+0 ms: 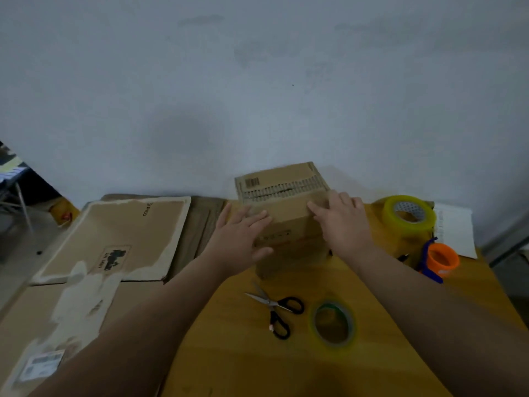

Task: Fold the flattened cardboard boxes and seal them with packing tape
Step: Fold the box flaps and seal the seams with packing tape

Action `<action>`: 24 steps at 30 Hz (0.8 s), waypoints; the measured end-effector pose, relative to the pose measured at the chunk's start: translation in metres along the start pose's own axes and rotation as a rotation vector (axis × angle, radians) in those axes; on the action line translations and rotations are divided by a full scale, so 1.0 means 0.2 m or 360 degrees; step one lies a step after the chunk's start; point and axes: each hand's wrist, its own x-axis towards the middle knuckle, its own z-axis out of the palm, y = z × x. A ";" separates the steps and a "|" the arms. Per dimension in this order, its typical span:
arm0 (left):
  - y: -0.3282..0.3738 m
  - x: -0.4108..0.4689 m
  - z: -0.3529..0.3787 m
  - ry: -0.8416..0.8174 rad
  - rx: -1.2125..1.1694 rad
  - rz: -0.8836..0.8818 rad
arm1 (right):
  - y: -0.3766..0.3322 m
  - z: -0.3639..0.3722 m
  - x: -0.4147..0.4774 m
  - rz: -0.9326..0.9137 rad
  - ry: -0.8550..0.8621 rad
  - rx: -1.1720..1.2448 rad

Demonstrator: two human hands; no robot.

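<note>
Box [289, 224] on counter [229, 353], held down between flat, spread left hand [240, 236] and right hand [340, 222], neither gripping; tape roll [350, 329] lies nearer the right.

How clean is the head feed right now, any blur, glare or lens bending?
Head view: dim, flat light; left hand, right hand and box slightly soft; forearms and green tape roll smeared lower down; wide-lens bending toward the corners; faint sheen on the yellow tape roll.
</note>
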 end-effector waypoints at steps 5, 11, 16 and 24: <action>0.11 0.02 -0.04 -0.0154 -0.0035 0.0008 | 0.01 -0.03 0.08 0.0321 -0.0376 0.0631; 0.15 0.03 -0.06 -0.0267 -0.0051 0.0145 | -0.12 0.02 0.05 0.0459 -0.0493 0.1334; 0.17 0.05 -0.09 -0.0314 0.0121 0.0309 | -0.11 0.03 0.07 0.0436 -0.0587 0.1776; 0.17 -0.02 0.02 0.0016 0.0117 0.0105 | -0.09 0.02 0.05 0.0698 -0.0475 0.1897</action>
